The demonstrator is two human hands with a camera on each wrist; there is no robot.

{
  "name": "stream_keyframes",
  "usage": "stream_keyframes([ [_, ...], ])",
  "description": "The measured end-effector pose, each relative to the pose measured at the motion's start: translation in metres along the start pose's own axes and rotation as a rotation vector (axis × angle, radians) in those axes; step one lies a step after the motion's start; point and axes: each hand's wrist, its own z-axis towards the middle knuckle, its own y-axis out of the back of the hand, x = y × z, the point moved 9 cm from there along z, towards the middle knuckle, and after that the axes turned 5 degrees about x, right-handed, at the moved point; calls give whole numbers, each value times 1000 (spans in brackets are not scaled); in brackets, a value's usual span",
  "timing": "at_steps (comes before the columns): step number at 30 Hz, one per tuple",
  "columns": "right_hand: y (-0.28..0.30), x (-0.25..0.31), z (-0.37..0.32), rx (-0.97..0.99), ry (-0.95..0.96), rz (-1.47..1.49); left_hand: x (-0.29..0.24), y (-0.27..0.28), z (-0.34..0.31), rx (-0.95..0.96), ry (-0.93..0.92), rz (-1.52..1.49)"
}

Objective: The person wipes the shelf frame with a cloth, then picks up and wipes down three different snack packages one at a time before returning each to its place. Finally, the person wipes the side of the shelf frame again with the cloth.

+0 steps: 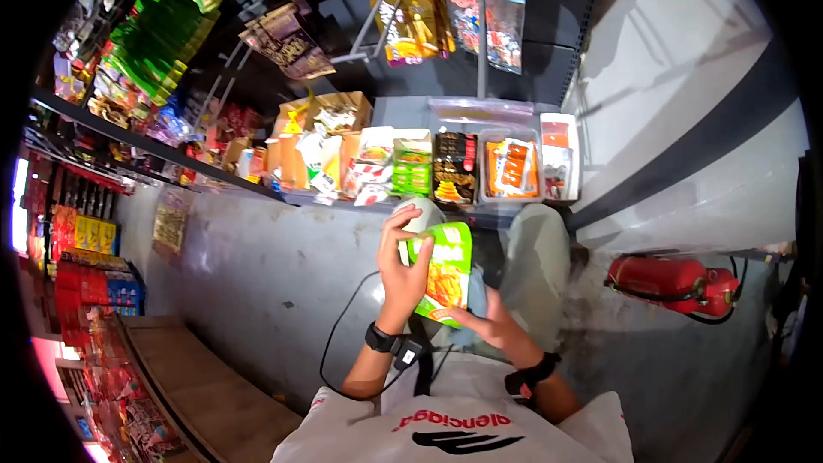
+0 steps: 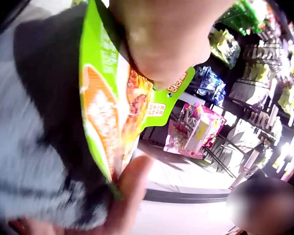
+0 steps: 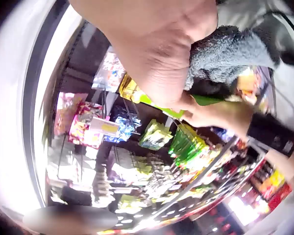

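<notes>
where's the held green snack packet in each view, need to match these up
head: green snack packet, a bit below and right of centre
left wrist: left of centre, running down from the top edge
right wrist: mostly hidden, green slivers right of centre
shared landmark: hanging green bags, upper left, upper right, lower right of centre respectively

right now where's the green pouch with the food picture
In the head view, the green pouch is just right of centre, held between the left hand and the right hand, below the black box.
</notes>
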Motion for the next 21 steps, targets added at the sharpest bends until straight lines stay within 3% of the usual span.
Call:
stream_keyframes([
  [2,20,-13,0,-18,63,17,53,23,6,-93,289,-172],
  [3,22,-1,3,-3,133,164,59,43,21,-125,210,-58],
  [6,63,-16,8,-193,55,175,63,72,69,-206,88,136],
  [8,88,-34,11,-253,28,167,75,78,96,-66,81,320],
  [11,113,-58,15,-319,-6,176,82,65,127,96,57,343],
  [13,116,-60,13,-307,-42,229,84,43,137,326,161,483],
  [14,118,-58,12,-312,-42,233,92,39,141,333,160,482],
  [16,113,-56,13,-250,-34,301,95,25,147,391,5,533],
  [18,121,-72,16,-262,-36,307,112,16,146,431,8,546],
  [20,123,-76,18,-267,-33,310,125,3,143,478,-141,602],
  [21,123,-72,17,-266,-14,365,119,-5,141,530,-130,589],
])
